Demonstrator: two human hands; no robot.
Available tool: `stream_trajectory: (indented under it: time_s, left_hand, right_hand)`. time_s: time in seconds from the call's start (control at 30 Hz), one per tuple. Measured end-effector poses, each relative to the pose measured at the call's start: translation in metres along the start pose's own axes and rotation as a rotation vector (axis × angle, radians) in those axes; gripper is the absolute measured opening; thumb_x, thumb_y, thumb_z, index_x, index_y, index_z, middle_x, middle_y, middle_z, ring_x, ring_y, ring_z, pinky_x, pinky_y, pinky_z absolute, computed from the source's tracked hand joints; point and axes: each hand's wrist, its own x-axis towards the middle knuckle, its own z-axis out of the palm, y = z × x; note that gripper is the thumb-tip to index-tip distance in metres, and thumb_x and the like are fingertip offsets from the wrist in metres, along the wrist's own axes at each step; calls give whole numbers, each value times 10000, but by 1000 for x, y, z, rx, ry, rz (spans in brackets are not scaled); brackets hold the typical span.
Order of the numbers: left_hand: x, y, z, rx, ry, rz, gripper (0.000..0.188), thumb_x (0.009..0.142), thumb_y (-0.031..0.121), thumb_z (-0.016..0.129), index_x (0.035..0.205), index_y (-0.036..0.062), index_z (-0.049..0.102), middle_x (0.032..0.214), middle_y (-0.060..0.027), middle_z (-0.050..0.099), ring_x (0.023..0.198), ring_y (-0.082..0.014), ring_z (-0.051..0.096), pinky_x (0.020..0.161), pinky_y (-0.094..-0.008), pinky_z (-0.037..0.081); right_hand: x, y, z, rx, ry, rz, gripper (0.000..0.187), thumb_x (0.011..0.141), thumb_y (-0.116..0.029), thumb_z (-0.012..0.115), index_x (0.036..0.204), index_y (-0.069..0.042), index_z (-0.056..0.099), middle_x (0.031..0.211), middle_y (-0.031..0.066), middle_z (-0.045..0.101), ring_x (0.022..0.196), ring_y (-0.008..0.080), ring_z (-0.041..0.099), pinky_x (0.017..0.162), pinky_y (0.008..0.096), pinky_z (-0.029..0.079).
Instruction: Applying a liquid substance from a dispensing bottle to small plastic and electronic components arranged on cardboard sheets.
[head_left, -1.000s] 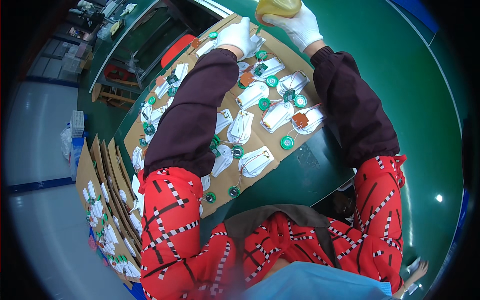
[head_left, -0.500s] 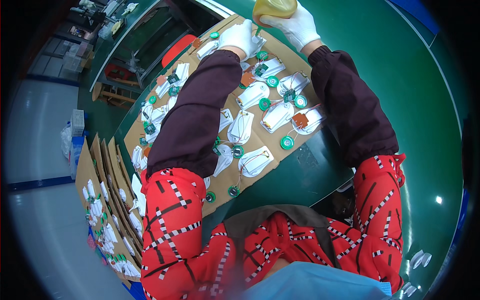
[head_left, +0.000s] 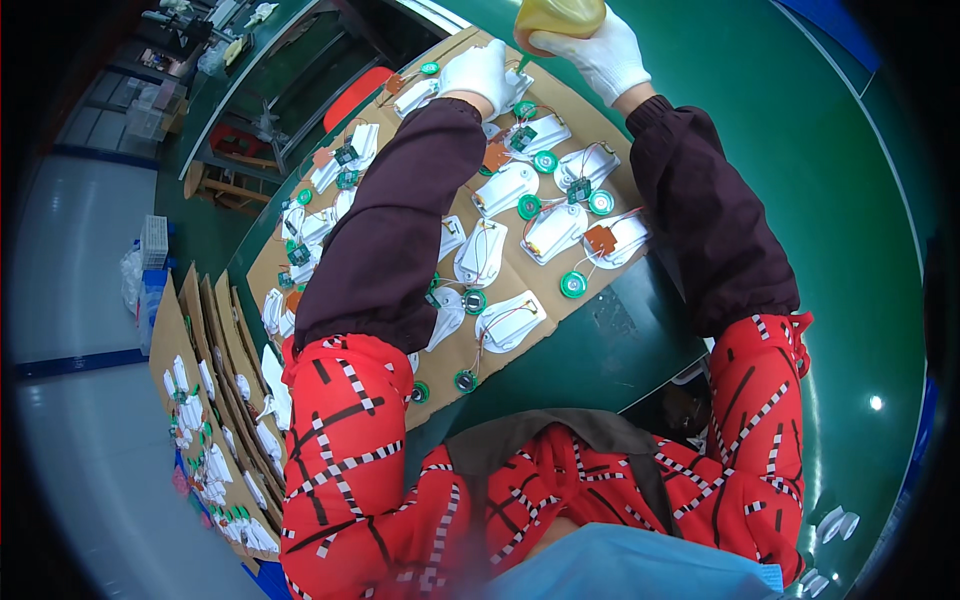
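My right hand (head_left: 598,58), in a white glove, is closed around a yellow squeeze bottle (head_left: 562,17), tilted with its green nozzle (head_left: 524,62) pointing down at a white plastic housing (head_left: 517,86). My gloved left hand (head_left: 474,72) is curled over the near side of that housing, its fingertips close to the nozzle; the grip is partly hidden. Around both hands, similar white housings (head_left: 507,190) lie on a cardboard sheet (head_left: 545,285), wired to green round discs (head_left: 573,285) and small green circuit boards (head_left: 579,190). My left sleeve covers some of them.
The cardboard rests on a green table (head_left: 810,170). More cardboard sheets (head_left: 222,400) bearing similar parts lean in a row at the left. A red stool seat (head_left: 357,97) shows beyond the table's far left edge. Small clear pieces (head_left: 836,524) lie at the lower right.
My right hand and the squeeze bottle have shifted slightly right and toward me. My left hand stays at the same housing.
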Motion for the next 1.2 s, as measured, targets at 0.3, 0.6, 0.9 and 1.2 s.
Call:
stream_trajectory:
  time_s: [0.3,0.6,0.9,1.2]
  left_hand:
    - [-4,3,-4,-7,-10,-6,408,762,326,650,1067,70,561,1011,-165,635,947,-293,619,819,-386,487]
    - [-5,5,-6,-10,-11,-23,570,715,256,653,1236,85,498,1007,-189,633,950,-312,613,835,-379,485]
    - [-5,4,-4,-19,1,-14,591,696,243,654,1242,85,491,1044,-187,622,975,-313,602,850,-377,478]
    - [-6,3,-3,-28,28,0,596,693,235,655,1245,84,488,1031,-187,627,968,-310,607,847,-375,482]
  right_hand:
    - [-4,0,-6,61,4,3,495,621,-110,785,1071,-38,593,1011,74,648,932,158,606,852,288,466]
    - [0,14,-9,58,28,1,512,624,-136,804,1074,-37,581,1003,67,645,919,157,609,838,286,473]
    - [1,22,-7,166,87,12,498,655,-115,782,1094,-34,562,1028,71,634,929,162,604,830,287,476]
    - [7,21,-1,195,119,11,493,657,-120,766,1094,-26,558,1014,76,635,912,172,607,814,296,482]
